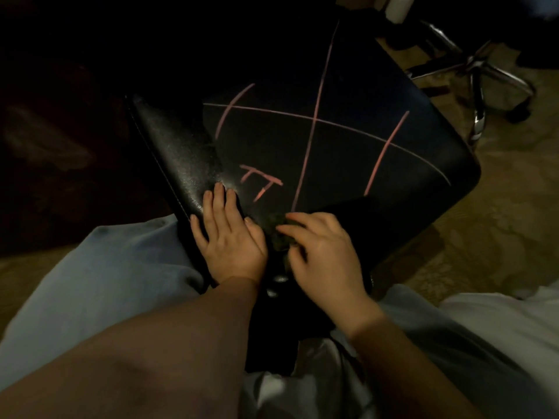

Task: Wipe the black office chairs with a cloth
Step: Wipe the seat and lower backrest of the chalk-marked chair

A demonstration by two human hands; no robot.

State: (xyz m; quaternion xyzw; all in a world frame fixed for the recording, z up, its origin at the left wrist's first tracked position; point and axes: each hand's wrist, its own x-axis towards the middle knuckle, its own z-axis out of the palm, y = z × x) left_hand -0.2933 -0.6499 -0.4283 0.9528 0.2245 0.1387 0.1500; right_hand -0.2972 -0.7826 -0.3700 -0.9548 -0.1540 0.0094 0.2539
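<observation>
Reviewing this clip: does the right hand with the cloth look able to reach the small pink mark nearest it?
Probably yes. The right hand grips the cloth just short of the small pink mark; only bare chair surface lies between.

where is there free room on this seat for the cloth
Free: the seat beyond both hands, bearing only pink lines, out to its right edge. Crowded: the near edge, left hand flat beside right hand gripping the cloth.
</observation>
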